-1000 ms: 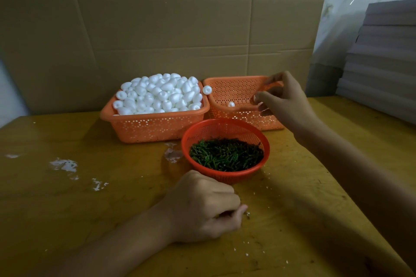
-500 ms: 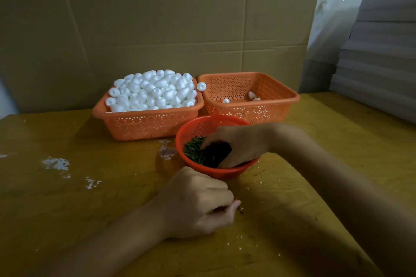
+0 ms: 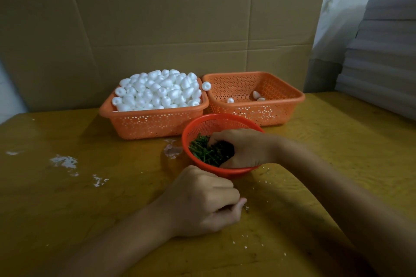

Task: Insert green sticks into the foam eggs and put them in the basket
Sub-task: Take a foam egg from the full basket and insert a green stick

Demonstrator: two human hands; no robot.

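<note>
Fingers [image 3: 215, 138] of the right hand [image 3: 245, 148] curl around green sticks [image 3: 202, 153] inside the red bowl [image 3: 202, 120]. In front of the bowl the left hand [image 3: 200, 200] rests on the tabletop [image 3: 90, 198], fingers curled, contents unclear. Behind the bowl, the basket [image 3: 292, 96] holds three foam eggs [image 3: 256, 94].

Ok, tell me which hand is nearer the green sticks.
Right. The right hand is in the green sticks; the left hand rests on the table outside their bowl.
</note>
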